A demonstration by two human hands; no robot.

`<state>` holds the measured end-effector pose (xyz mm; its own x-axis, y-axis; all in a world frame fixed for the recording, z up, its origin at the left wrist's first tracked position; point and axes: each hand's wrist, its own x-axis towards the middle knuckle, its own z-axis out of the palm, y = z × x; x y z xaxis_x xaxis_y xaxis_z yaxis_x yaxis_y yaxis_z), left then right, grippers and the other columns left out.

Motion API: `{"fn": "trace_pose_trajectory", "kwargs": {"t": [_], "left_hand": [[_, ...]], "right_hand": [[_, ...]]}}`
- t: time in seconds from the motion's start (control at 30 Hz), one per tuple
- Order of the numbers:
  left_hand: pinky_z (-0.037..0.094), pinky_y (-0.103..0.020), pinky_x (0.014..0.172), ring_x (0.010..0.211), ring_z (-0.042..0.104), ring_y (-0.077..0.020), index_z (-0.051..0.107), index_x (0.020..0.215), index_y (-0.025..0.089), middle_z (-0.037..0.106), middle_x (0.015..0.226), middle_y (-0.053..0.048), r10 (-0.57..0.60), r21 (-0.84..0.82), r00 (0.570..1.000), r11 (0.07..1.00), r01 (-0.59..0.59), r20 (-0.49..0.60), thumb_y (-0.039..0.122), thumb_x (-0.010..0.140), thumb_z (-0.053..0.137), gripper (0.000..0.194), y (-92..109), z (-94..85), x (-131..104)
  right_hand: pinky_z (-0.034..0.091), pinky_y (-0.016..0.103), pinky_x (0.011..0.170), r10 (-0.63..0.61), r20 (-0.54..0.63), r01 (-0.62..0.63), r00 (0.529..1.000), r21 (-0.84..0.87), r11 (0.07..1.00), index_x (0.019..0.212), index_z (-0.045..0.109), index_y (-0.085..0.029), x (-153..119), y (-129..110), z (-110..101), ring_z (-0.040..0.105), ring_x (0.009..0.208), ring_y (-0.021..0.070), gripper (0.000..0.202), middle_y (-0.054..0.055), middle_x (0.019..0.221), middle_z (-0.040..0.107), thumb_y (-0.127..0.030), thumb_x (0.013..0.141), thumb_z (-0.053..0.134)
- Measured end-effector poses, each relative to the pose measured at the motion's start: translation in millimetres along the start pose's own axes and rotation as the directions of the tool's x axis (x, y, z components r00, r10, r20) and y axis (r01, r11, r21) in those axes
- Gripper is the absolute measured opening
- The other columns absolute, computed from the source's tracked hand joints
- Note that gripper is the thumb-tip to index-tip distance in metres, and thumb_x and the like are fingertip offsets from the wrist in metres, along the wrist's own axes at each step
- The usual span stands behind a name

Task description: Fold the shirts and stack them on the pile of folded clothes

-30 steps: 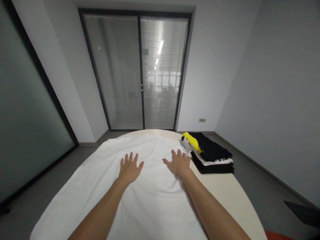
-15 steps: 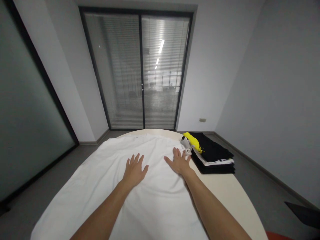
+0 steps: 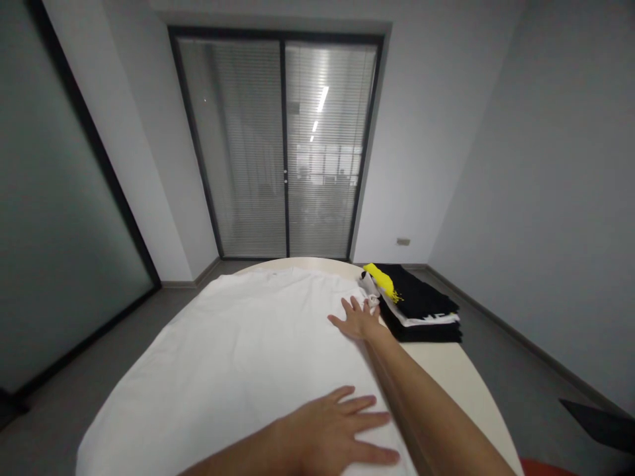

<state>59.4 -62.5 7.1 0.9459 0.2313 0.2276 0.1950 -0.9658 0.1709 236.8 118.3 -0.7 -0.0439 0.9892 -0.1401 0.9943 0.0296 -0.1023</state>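
Observation:
A large white cloth [image 3: 238, 357], perhaps a garment, lies spread over most of the round table. Flat on its right side, near the far end, rests my right hand [image 3: 358, 320] with the fingers spread. My left hand [image 3: 337, 430] is close to me at the cloth's right edge, palm down, its fingers stretched out to the right. Nothing is held in either hand. Just beyond my right fingertips, a pile of folded black and white clothes [image 3: 421, 297] sits on the table, with a bright yellow print [image 3: 380, 280] on top.
Beige tabletop [image 3: 451, 380] shows along the right side. A sliding glass door with blinds [image 3: 322, 218] stands beyond the table. At the lower right are a dark angular object [image 3: 592, 423] and something red [image 3: 546, 468]. A frosted glass panel [image 3: 64, 231] is on the left.
My left hand has moved from the middle of the cloth toward me and to the right edge. The cloth's left part looks smoother. My right hand stays nearly in place.

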Motion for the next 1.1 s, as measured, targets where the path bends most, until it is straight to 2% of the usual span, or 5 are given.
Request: {"fn": "trace_pose_trajectory", "kwargs": {"t": [0.17,0.33,0.47,0.6,1.1], "left_hand": [[0.032,-0.047,0.118,0.148,0.031,-0.0271,0.043,0.148,0.034,0.033,0.162,-0.004,0.046,0.065,0.999,0.997,-0.044,-0.021,0.033,0.105,0.036,0.043,10,10.3,2],[0.045,-0.035,0.105,0.108,0.067,-0.0204,0.068,0.115,0.024,0.073,0.114,-0.002,-0.187,-0.023,0.978,0.982,0.186,-0.092,0.033,0.094,0.053,0.027,-29,-6.0,19],[0.034,-0.046,0.115,0.138,0.046,-0.0304,0.054,0.140,0.020,0.050,0.150,-0.012,-0.662,0.053,0.687,0.707,0.705,-0.299,0.034,0.095,0.048,0.047,-78,-20.2,12],[0.024,-0.053,0.119,0.148,0.029,-0.0349,0.046,0.149,0.019,0.036,0.160,-0.012,-0.842,0.084,0.473,0.468,0.880,-0.260,0.043,0.099,0.041,0.055,-111,-7.8,-11],[0.018,-0.055,0.121,0.151,0.020,-0.0372,0.043,0.151,0.026,0.030,0.162,-0.011,-0.845,0.080,0.489,0.484,0.872,-0.219,0.050,0.098,0.041,0.059,-117,5.6,-20]], "right_hand": [[0.009,0.074,0.108,0.049,-0.041,-0.051,0.998,-0.040,0.998,0.151,0.042,-0.021,-12,-7,-5,0.019,0.145,0.0507,0.093,0.020,0.161,0.029,-0.080,0.079,0.044],[0.001,0.059,0.116,-0.112,-0.336,0.092,0.935,-0.074,0.993,0.147,0.047,-0.017,-30,-14,10,0.017,0.149,0.0377,0.071,0.017,0.153,0.044,-0.062,0.093,0.039],[0.011,0.056,0.116,-0.106,-0.412,0.092,0.905,-0.054,0.994,0.138,0.055,-0.019,-37,-15,9,0.031,0.143,0.0350,0.058,0.015,0.148,0.050,-0.055,0.095,0.042],[0.032,0.045,0.107,-0.022,-0.553,0.011,0.833,-0.022,1.000,0.129,0.062,-0.017,-34,-11,-1,0.032,0.140,0.0325,0.044,0.016,0.154,0.042,-0.036,0.092,0.049],[0.044,0.041,0.095,0.123,-0.580,-0.117,0.806,0.048,0.992,0.141,0.049,-0.010,-20,2,-27,0.056,0.120,0.0307,0.050,0.020,0.148,0.047,-0.023,0.093,0.044]]}}
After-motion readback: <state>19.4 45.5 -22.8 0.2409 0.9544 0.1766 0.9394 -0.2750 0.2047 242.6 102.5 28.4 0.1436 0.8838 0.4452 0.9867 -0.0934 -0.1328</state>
